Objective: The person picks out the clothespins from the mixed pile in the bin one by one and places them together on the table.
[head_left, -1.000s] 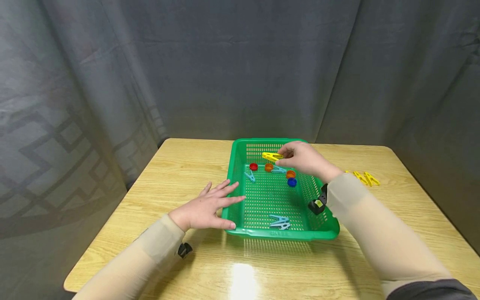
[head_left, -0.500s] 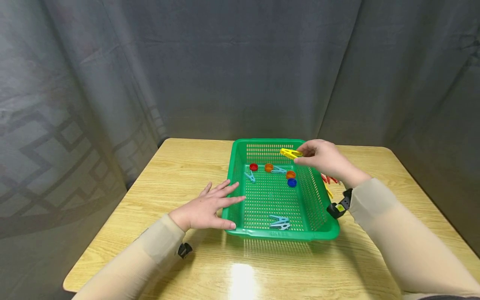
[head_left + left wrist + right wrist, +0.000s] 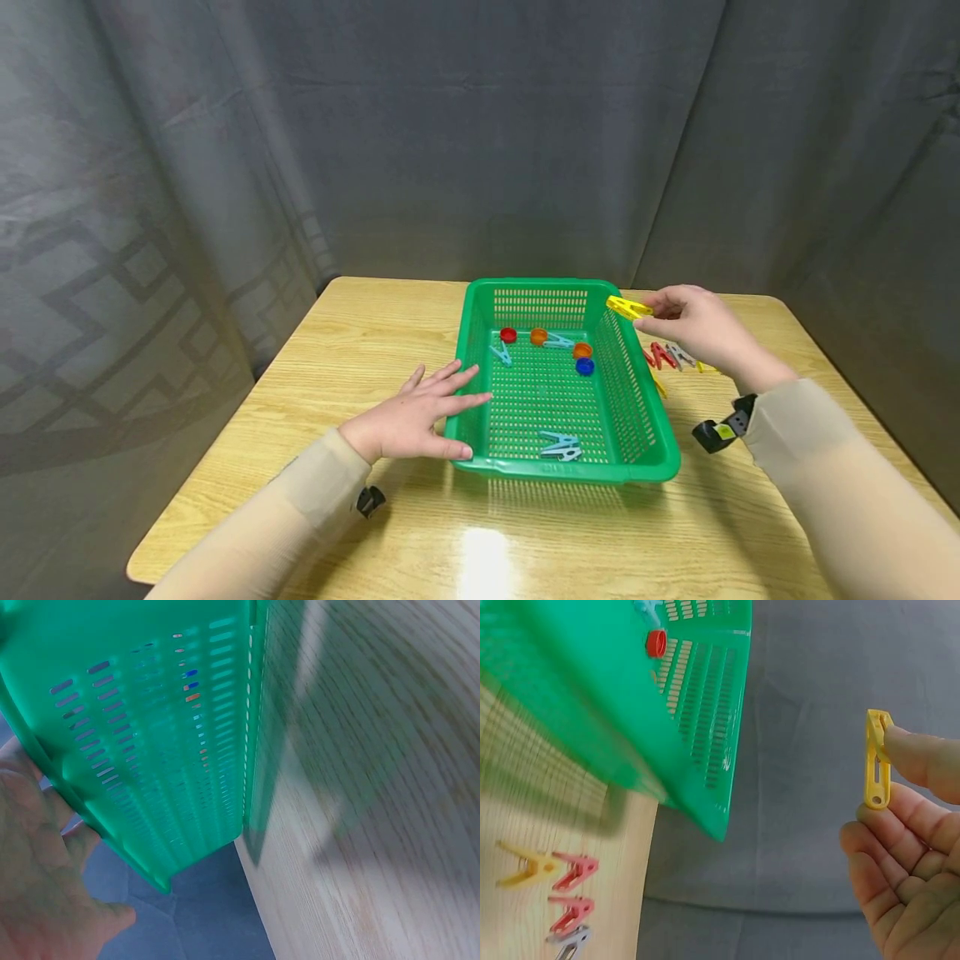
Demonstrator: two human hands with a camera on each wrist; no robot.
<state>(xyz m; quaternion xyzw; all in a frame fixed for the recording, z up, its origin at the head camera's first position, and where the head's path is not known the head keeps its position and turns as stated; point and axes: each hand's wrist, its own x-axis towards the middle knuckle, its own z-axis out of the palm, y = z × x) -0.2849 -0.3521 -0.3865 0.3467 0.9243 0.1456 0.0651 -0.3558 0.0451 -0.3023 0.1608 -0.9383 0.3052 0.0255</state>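
Observation:
A yellow clothespin is pinched between the thumb and fingers of my right hand, held up just past the basket's right rim. In the right wrist view the same yellow clothespin stands on end between thumb and fingertips. My left hand lies spread over the left rim of the green basket, fingers straight. Inside the basket are several light blue clothespins, a red cap, two orange caps and a blue cap.
On the table, right of the basket and below my right hand, lie red clothespins, a grey clothespin and yellow ones, one partly behind the basket's rim. A dark curtain hangs behind the table.
My right hand has moved right with the yellow clothespin, from over the basket to beyond its right rim, uncovering red and grey clothespins on the table. The left hand stays put.

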